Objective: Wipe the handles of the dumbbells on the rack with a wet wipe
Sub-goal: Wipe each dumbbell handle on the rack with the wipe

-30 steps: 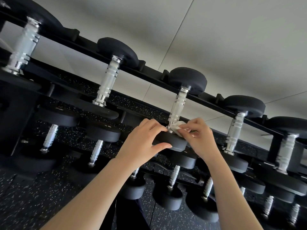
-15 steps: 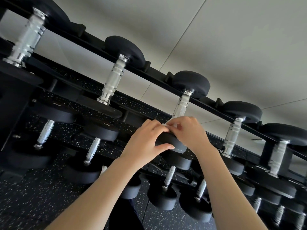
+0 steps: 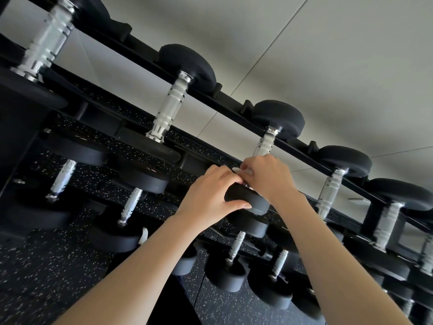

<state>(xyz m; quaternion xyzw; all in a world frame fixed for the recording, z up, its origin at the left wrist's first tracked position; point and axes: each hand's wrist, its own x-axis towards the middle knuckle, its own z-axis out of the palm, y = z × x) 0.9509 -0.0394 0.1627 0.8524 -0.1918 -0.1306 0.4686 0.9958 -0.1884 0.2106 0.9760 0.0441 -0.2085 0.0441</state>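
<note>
A black rack (image 3: 229, 100) carries rows of black-headed dumbbells with chrome handles. My left hand (image 3: 208, 198) grips the near head (image 3: 248, 199) of the middle top-row dumbbell, thumb under it and fingers over its top. My right hand (image 3: 269, 177) is curled round the lower part of that dumbbell's chrome handle (image 3: 266, 144), holding a white wet wipe (image 3: 243, 171) against it. Only a small edge of the wipe shows between my fingers. The handle's upper part is bare.
Neighbouring top-row dumbbells stand left (image 3: 168, 109) and right (image 3: 330, 193) of the one I hold. Lower tiers carry more dumbbells (image 3: 131, 202). Black speckled rubber flooring (image 3: 46, 266) lies below, and a pale panelled wall (image 3: 328, 55) stands behind the rack.
My right hand has closed further round the handle and slid up it a little, so less of the wipe shows. My left hand stays on the dumbbell head. The view has shifted.
</note>
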